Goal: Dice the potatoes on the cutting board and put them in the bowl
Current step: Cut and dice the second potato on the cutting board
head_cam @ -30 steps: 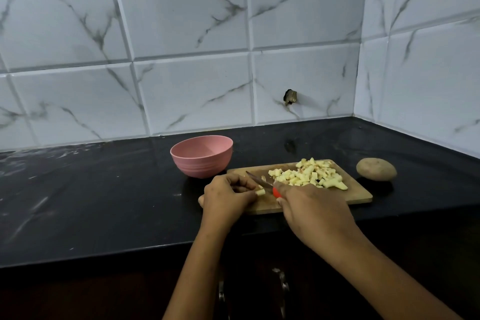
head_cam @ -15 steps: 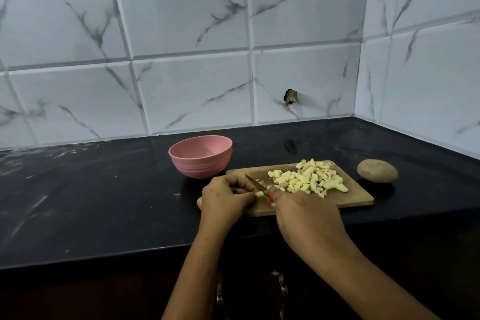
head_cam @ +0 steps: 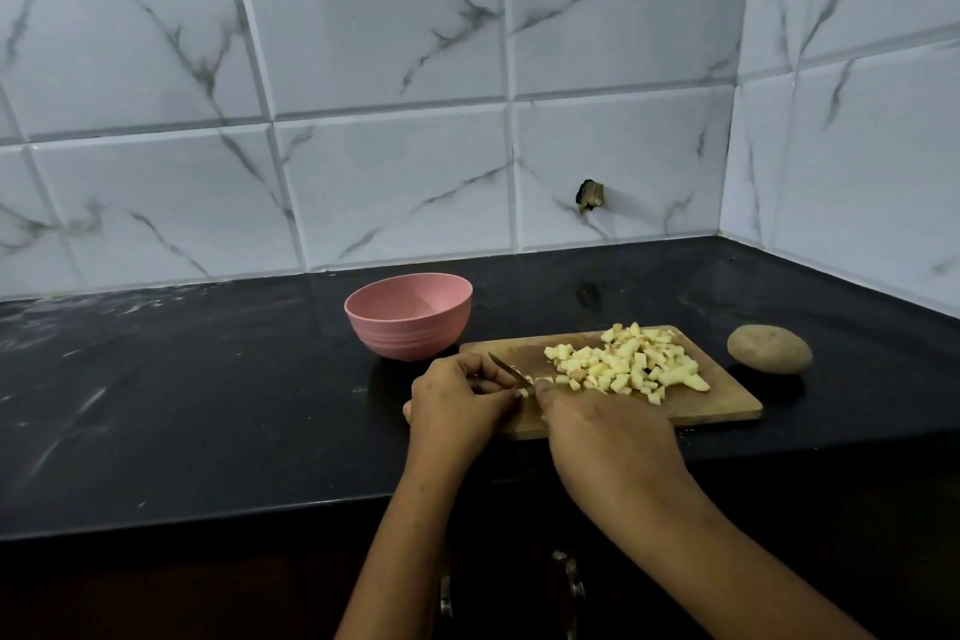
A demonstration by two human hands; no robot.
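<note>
**Inspector:** Where is the work standing?

**Assessor:** A heap of pale yellow potato dice (head_cam: 623,364) is lying on the right half of the rectangular wooden cutting board (head_cam: 727,405). The round pink plastic bowl (head_cam: 410,338) is sitting just beyond the board's far-left corner and is showing no dice in the visible part of its inside. An unpeeled brown whole potato (head_cam: 770,349) is waiting on the black stone bench (head_cam: 208,405), just right of the board.

**Inspector:** And the hands?

**Assessor:** The left hand (head_cam: 457,400) is curling its grip onto a small pale potato stub (head_cam: 525,394) at the board's near-left end. The right hand (head_cam: 608,437) is clamping its grip on a short steel knife (head_cam: 506,370). Its handle is hidden, and the blade is pointing far-left past the stub.

**Inspector:** Handling?

**Assessor:** By my judgement, the stub is firm, wet and slippery, so fingertips should be pressing its top, tucked back from the edge. The dice are light and loose, best gathered in cupped hands. The whole potato is hard and liable to roll, so it is needing a hold across its sides.
</note>
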